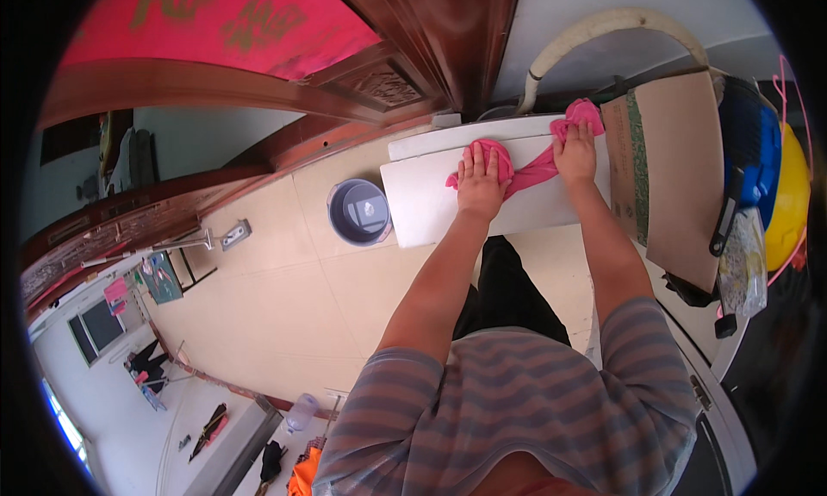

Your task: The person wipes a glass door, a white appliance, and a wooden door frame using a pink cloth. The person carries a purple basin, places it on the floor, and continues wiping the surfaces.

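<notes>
Both hands press on a crumpled pink cloth (533, 173) spread across a white appliance or cabinet top (426, 195). My left hand (479, 189) lies flat over the cloth's left bunch, fingers pointing away from me. Over the narrow part near its right bunch rests my right hand (576, 156), fingers extended; whether they pinch the cloth is not clear. The two bunches are joined by a twisted stretch of cloth. The white top has a raised strip along its far side.
A grey plastic basin (359, 211) sits on the tiled floor, left of the white top. At the right stand a cardboard box (681, 173), a blue item (753, 153) and a yellow one (791, 198). A pale hose (620, 21) arches behind. A flat mop (236, 235) is farther left.
</notes>
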Tool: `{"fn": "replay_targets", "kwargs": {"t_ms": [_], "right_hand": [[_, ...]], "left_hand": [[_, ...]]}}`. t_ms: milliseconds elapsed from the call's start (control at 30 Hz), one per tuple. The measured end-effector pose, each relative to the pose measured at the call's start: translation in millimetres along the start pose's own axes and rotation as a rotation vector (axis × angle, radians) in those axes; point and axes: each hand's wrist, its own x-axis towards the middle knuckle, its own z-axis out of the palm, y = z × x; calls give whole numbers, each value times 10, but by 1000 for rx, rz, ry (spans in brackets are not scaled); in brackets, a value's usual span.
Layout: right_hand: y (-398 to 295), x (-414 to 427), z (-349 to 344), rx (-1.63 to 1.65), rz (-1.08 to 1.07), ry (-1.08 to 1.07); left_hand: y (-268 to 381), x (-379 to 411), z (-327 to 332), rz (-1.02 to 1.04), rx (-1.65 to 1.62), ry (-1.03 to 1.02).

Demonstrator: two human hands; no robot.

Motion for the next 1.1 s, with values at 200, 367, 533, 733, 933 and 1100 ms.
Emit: {"fn": "replay_targets", "kwargs": {"t_ms": [200, 367, 533, 733, 933, 1100], "right_hand": [[-242, 33, 26, 33, -154, -57], [-1165, -2, 286, 214, -424, -103], [-2003, 0, 223, 375, -587, -259], [-1396, -110, 144, 216, -510, -190], [-695, -394, -135, 33, -309, -103], [-934, -1087, -63, -17, -114, -127]], "left_hand": [[-292, -228, 72, -107, 50, 88], [-677, -365, -114, -287, 86, 99], [-845, -581, -261, -428, 147, 223], [-561, -896, -100, -148, 58, 154], [-298, -845, -98, 75, -27, -12], [-421, -1086, -86, 149, -39, 37]]}}
